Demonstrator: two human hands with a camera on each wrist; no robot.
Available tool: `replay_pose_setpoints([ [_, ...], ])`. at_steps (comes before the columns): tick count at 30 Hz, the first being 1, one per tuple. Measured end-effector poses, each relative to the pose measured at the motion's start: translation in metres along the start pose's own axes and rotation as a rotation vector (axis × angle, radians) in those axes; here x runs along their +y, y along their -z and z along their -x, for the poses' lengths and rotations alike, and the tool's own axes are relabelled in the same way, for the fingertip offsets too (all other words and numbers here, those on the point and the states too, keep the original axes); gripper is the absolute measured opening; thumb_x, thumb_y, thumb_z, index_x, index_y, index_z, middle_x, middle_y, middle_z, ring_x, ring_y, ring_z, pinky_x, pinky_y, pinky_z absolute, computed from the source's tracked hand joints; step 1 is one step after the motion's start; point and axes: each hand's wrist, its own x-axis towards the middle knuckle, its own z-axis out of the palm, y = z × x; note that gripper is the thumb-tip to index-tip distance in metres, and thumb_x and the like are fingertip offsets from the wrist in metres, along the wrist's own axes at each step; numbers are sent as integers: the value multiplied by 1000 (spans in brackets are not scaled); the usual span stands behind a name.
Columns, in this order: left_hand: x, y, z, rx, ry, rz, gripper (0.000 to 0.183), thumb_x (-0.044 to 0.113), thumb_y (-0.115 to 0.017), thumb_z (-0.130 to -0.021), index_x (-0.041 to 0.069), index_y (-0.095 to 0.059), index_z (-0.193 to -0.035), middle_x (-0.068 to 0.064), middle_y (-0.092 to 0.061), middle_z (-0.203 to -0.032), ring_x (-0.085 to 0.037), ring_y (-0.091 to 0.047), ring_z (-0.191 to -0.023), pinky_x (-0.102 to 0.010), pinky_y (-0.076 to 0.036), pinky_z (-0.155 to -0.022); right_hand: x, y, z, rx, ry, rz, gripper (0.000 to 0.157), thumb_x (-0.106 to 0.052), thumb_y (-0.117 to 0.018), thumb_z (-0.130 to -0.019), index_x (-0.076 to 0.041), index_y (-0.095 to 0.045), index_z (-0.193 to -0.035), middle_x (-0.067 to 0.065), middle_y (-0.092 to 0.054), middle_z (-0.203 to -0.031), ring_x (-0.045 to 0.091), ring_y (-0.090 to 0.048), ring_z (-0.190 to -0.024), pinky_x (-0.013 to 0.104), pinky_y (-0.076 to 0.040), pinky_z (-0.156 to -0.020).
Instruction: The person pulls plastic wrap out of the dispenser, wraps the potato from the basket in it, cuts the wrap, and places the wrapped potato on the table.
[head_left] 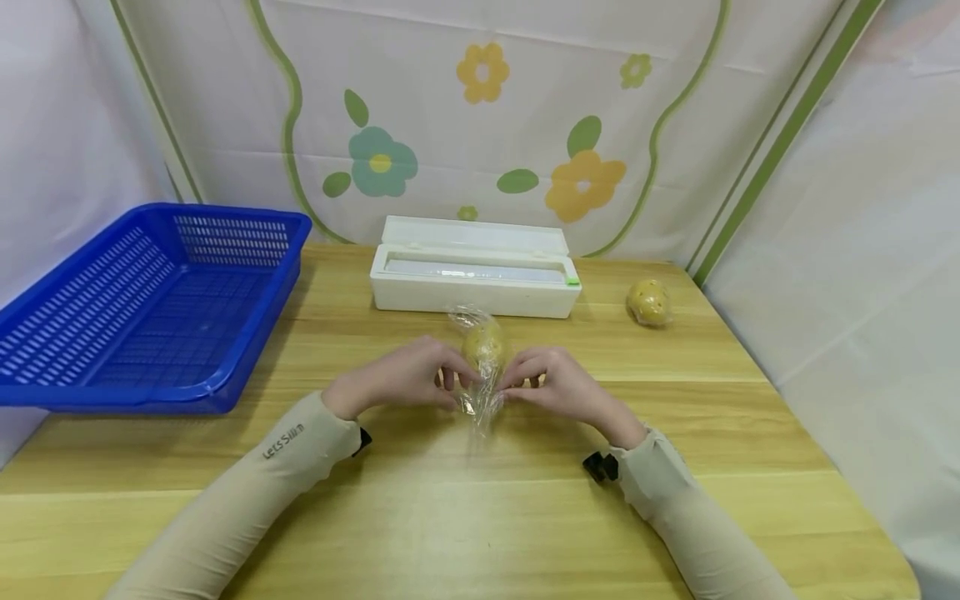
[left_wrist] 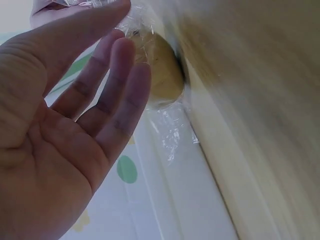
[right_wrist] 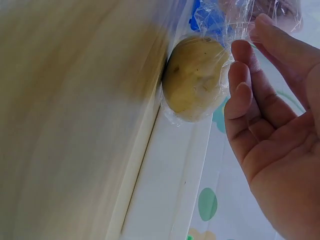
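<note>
A yellow potato (head_left: 483,342) lies on the table in front of the white box, loosely wrapped in clear plastic wrap (head_left: 480,407). On its near side the wrap is gathered into a crumpled tail. From the left, my left hand (head_left: 420,375) pinches the gathered wrap between thumb and index finger. My right hand (head_left: 558,383) pinches the opposite edge of it with thumb and index finger. The right wrist view shows film around the potato (right_wrist: 192,77) and at the right fingertips (right_wrist: 262,21). Loose wrap (left_wrist: 172,132) sticks out past the potato in the left wrist view.
Behind the potato stands a long white plastic wrap box (head_left: 472,296), its lid raised. A second wrapped potato (head_left: 649,302) sits at the back right. The large blue basket (head_left: 217,392) takes up the left side. A flowered cloth (head_left: 450,125) hangs behind the table.
</note>
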Motion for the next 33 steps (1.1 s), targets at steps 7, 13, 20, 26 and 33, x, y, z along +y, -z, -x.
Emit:
replay_pose_setpoints([
  [7, 10, 1, 2, 25, -33, -56, 45, 14, -90, -72, 14, -75, -114, -3, -61, -100, -16, -58, -79, -27, -52, -68, -16, 5, -1, 24, -41, -124, 11, -1, -75, -86, -11, -79, -91, -2, -72, -90, 13, -58, -70, 32, -47, -56],
  [13, 10, 2, 0, 88, -99, -49, 25, 17, -84, -80, 14, -78, -103, 4, -64, -96, -10, -58, -78, -27, -52, -67, -36, 11, -5, 47, -51, -145, 8, 3, -74, -86, -4, -77, -87, 6, -71, -84, 15, -54, -64, 32, -44, -54],
  [20, 4, -2, -3, 218, -158, -72, 3, 15, -76, -89, 16, -77, -91, 6, -65, -99, -6, -60, -94, -29, -51, -84, -10, 3, -2, 53, -46, -97, 8, -3, -77, -85, -12, -76, -84, -3, -69, -84, 17, -55, -64, 33, -45, -54],
  [26, 0, -8, -8, 251, -92, -46, 5, 20, -72, -93, 17, -74, -90, 3, -66, -106, -9, -58, -103, -33, -47, -92, -2, 4, -9, 8, -37, -21, 11, -23, -84, -81, -23, -75, -88, -10, -68, -88, 22, -60, -72, 36, -48, -57],
  [33, -6, -12, -15, 315, -37, 68, 10, 14, -69, -94, 20, -70, -87, 12, -66, -100, -6, -58, -99, -36, -48, -90, 4, 6, -20, 63, -81, -42, 3, -13, -79, -86, -15, -76, -86, 6, -65, -107, 22, -59, -97, 46, -50, -77],
])
